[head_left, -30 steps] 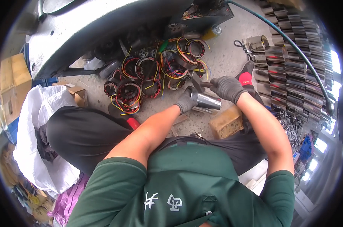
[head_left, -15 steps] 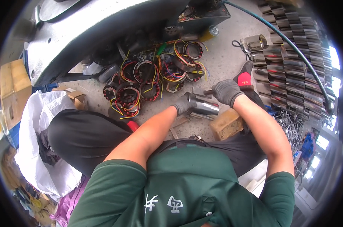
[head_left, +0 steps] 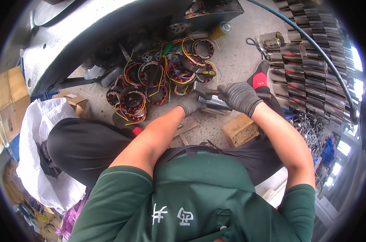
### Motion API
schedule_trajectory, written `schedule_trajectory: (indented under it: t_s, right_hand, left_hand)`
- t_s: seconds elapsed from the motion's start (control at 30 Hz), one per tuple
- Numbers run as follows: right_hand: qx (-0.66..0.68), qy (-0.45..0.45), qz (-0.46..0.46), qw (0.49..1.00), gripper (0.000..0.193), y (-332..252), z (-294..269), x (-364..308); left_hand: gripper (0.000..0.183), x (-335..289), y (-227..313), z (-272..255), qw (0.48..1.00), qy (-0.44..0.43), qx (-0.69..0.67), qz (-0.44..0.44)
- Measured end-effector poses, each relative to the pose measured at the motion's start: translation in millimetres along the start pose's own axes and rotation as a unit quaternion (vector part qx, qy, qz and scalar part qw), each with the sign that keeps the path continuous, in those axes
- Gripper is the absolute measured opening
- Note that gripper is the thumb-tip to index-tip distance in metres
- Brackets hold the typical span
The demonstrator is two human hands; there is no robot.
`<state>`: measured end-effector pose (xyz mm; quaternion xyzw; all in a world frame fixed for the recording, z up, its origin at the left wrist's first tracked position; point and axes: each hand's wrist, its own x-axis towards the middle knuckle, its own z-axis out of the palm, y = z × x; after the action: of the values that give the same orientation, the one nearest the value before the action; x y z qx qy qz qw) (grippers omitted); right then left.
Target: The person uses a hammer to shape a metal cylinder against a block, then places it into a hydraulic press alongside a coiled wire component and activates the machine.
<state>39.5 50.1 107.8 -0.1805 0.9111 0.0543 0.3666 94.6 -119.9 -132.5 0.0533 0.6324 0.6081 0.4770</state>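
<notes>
Between my hands, a shiny steel cylinder (head_left: 218,103) lies tilted low over the floor. My left hand (head_left: 192,105), in a grey glove, is closed around its left end. A thin metal rod (head_left: 195,86) stands up by that hand's fingers; whether they grip it too is hidden. My right hand (head_left: 241,98), also gloved, is closed on a dark hammer-like tool (head_left: 212,92), whose far end is over the cylinder's left end, close to my left hand. Contact between tool and cylinder cannot be made out.
Wire-wound stator rings (head_left: 150,74) with coloured leads lie in a heap ahead. A tan block (head_left: 240,130) sits before my right leg. Stacked steel cylinders (head_left: 312,76) line the right side, under a hose (head_left: 312,48). A white sack (head_left: 41,153) stands at the left.
My right hand has turned and shifted slightly left, bringing the tool's far end over to the cylinder's left end. My left hand has moved slightly left and keeps its hold.
</notes>
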Motion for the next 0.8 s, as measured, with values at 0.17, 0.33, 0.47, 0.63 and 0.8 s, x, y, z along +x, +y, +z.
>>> schedule_trajectory:
  t_s: [0.17, 0.33, 0.47, 0.63, 0.8]
  right_hand:
    - [-0.047, -0.022, -0.002, 0.999, 0.029, -4, 18, 16]
    - [-0.040, 0.015, -0.002, 0.999, 0.025, -10, -11, 22]
    - [-0.007, -0.030, -0.015, 0.999, 0.027, -12, -10, 20]
    - [-0.080, -0.068, 0.008, 0.994, 0.032, -20, -24, 40]
    - [-0.067, -0.097, -0.011, 0.993, 0.036, -24, -21, 28]
  left_hand:
    - [0.052, 14, -22, 3, 0.998, 0.026, 0.045, 0.043]
    - [0.066, -4, 0, 2, 0.997, 0.054, 0.044, 0.027]
    - [0.067, -23, 29, 5, 0.996, 0.047, 0.066, 0.027]
    - [0.068, -22, 24, 1, 0.996, 0.041, 0.084, 0.002]
    - [0.064, -19, 17, 2, 0.996, 0.038, 0.077, 0.020]
